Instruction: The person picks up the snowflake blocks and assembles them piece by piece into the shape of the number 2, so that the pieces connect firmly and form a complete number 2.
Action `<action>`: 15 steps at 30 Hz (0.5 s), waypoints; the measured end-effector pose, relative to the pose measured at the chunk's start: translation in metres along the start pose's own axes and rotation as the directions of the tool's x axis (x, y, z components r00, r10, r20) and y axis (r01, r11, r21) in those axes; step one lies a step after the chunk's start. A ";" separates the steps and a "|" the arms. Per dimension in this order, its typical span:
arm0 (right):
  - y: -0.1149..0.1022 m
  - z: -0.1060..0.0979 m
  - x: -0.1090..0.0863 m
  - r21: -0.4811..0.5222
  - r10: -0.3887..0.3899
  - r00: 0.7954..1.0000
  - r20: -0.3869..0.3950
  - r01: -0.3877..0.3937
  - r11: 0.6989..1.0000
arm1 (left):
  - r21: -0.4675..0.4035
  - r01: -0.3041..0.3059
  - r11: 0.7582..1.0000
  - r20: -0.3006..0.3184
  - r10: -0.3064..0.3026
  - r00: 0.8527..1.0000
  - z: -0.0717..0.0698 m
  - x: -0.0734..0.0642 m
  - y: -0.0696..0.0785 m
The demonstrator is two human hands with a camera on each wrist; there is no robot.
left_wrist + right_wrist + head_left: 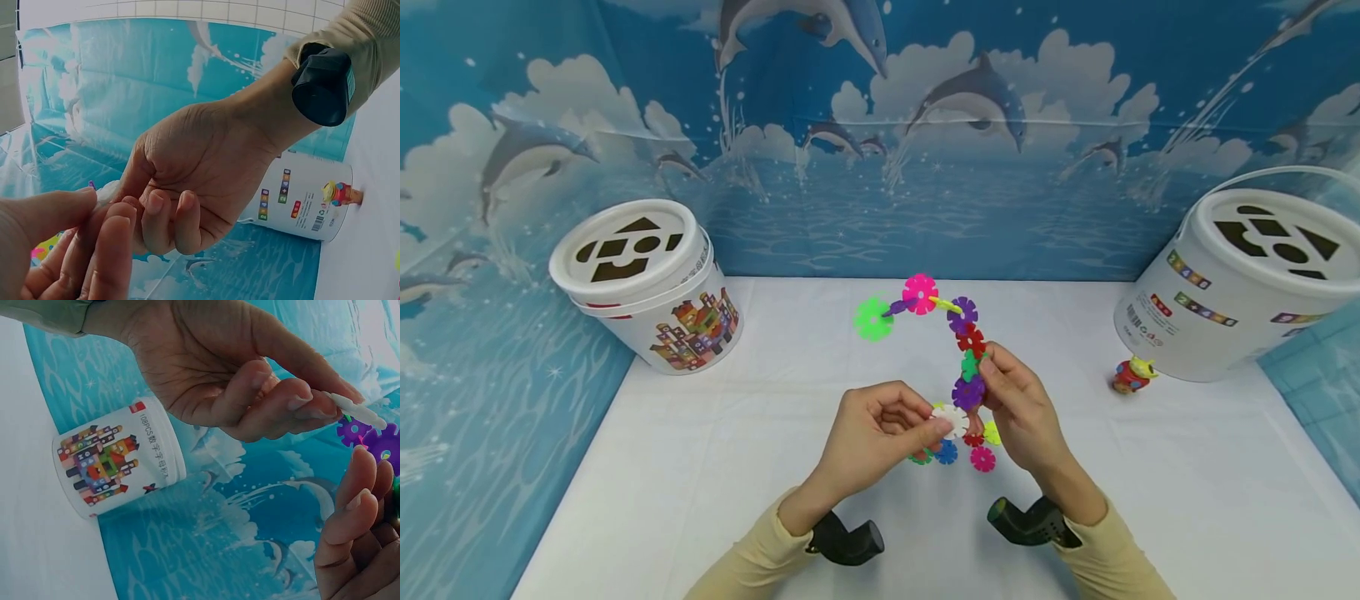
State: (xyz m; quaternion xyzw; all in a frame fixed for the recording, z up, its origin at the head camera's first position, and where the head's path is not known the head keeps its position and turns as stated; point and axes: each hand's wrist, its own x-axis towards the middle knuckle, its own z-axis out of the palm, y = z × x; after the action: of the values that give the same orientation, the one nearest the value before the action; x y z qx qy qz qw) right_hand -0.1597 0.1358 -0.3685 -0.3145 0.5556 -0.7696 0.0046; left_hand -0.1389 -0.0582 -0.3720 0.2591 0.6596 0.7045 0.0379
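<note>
My left hand [872, 433] pinches a white snowflake disc [953, 421] between thumb and fingers. In the right wrist view that white disc [359, 411] shows edge-on at the left fingertips. My right hand [1026, 412] grips a chain of slotted plastic discs near a green disc [970, 367] and a purple disc [967, 392]. The chain curves away through red, purple, yellow and pink pieces to a bright green disc [874, 319] at its far end. Close under both hands appear a blue disc [947, 452], a pink disc [982, 459] and several others, partly hidden by fingers.
A white bucket [655, 287] with a shape-cutout lid stands at the back left. Another bucket [1225, 308], with a handle, stands at the back right, a small red and yellow toy figure [1132, 375] beside it. Behind the white table [775, 350] hangs a dolphin-print cloth [925, 200].
</note>
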 end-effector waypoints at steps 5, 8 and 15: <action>0.002 0.002 -0.001 -0.032 -0.061 0.998 -0.021 0.060 0.998 | 0.001 0.011 1.000 -0.015 -0.011 1.000 0.000 0.000 -0.001; 0.002 0.002 -0.001 -0.058 -0.075 0.996 -0.038 0.073 0.996 | 0.013 0.024 1.000 -0.022 -0.023 0.999 0.001 -0.001 0.000; 0.002 0.006 -0.003 -0.185 -0.121 0.991 -0.049 0.110 0.977 | 0.065 0.005 0.998 -0.054 -0.001 0.999 0.002 -0.001 0.001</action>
State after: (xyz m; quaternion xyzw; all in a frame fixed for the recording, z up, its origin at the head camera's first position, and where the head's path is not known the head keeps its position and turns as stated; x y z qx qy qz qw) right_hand -0.1554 0.1310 -0.3707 -0.3221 0.6044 -0.7237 -0.0856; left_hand -0.1366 -0.0572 -0.3713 0.2401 0.6833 0.6894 0.0128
